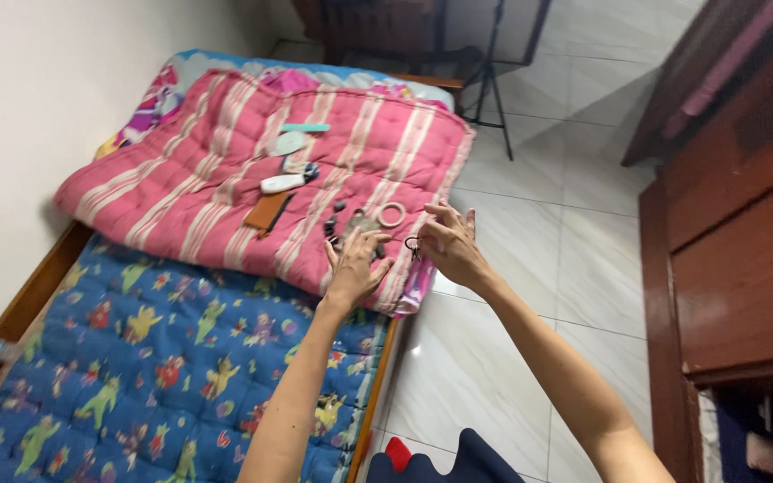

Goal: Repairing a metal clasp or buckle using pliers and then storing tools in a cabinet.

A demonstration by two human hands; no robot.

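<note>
My left hand (353, 265) rests fingers spread on the pink striped quilt (225, 170), touching small dark items (333, 224) near its edge. My right hand (451, 243) hovers beside it at the quilt's corner, with a small dark ring-like thing (411, 245) at its fingers; whether it grips it I cannot tell. A pale ring (392, 215) lies just beyond the hands. Further up the quilt lie a brown flat wallet-like piece (266, 213), a white oblong object (281, 183) and a pale oval item (290, 143).
The quilt lies on a blue mattress (136, 358) with cartoon figures in a wooden bed frame against the white wall. White tiled floor (530, 259) to the right, a dark wooden cabinet (735, 250) at far right, a black stand (494, 80) beyond the bed.
</note>
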